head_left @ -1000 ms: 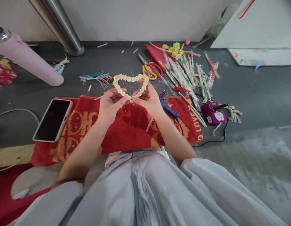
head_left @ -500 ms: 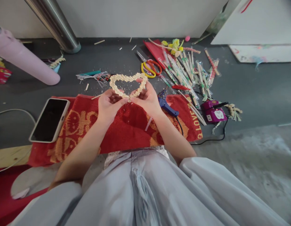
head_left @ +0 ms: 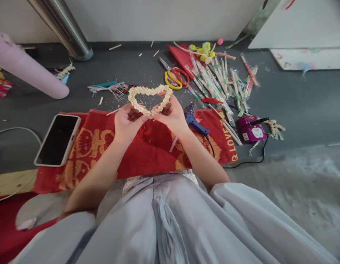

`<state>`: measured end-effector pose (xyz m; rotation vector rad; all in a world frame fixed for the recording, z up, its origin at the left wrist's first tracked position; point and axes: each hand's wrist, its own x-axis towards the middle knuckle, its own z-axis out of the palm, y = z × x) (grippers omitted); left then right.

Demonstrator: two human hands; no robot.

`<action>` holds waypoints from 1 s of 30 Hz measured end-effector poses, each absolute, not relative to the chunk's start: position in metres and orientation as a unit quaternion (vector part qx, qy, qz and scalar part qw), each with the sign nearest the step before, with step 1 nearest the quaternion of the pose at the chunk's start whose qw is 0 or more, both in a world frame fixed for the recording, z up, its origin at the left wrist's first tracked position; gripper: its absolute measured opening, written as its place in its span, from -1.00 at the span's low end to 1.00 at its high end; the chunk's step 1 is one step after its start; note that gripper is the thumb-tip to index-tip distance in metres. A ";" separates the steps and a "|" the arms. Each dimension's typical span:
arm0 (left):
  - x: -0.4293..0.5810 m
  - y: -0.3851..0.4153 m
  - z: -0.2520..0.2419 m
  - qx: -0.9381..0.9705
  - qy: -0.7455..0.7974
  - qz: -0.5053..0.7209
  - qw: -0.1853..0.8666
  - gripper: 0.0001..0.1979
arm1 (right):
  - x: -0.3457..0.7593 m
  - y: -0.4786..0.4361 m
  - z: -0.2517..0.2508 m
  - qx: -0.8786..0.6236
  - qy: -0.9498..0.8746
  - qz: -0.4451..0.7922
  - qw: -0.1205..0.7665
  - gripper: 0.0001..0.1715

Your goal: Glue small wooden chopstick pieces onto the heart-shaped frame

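Observation:
A cream-coloured heart-shaped wreath (head_left: 135,104), bumpy and open in the middle, is held up over the red towel (head_left: 137,161). My left hand (head_left: 128,123) grips its lower left side, thumb near the bottom point. On the lower right side, my right hand (head_left: 173,116) is closed round it, with fingers partly behind it. Both thumbs meet close to the point. Just right of my right hand lies a blue glue gun (head_left: 196,123) on the towel. A thin translucent stick (head_left: 173,144) lies beneath my right wrist.
Scissors (head_left: 175,77) with yellow and red handles lie beyond the wreath. Several wrapped sticks (head_left: 210,82) spread to the right, near a purple box (head_left: 249,129) with a cord. At left are a phone (head_left: 58,140) and a pink bottle (head_left: 35,69). White strands (head_left: 117,90) lie behind my left hand.
The camera view has shifted very slightly. Both hands keep the same grip on the heart-shaped wreath, which stays in place.

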<state>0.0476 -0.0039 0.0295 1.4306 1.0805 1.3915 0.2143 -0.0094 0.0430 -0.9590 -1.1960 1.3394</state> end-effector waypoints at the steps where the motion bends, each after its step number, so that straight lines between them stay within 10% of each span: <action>1: 0.048 -0.003 0.028 0.564 0.428 0.561 0.429 -0.52 | 0.215 -0.009 0.042 -0.398 -0.498 0.562 0.527 -0.14; 30: 0.047 0.002 0.029 0.453 0.433 0.551 0.551 -0.47 | 0.214 -0.005 0.036 -0.402 -0.446 0.593 0.537 -0.09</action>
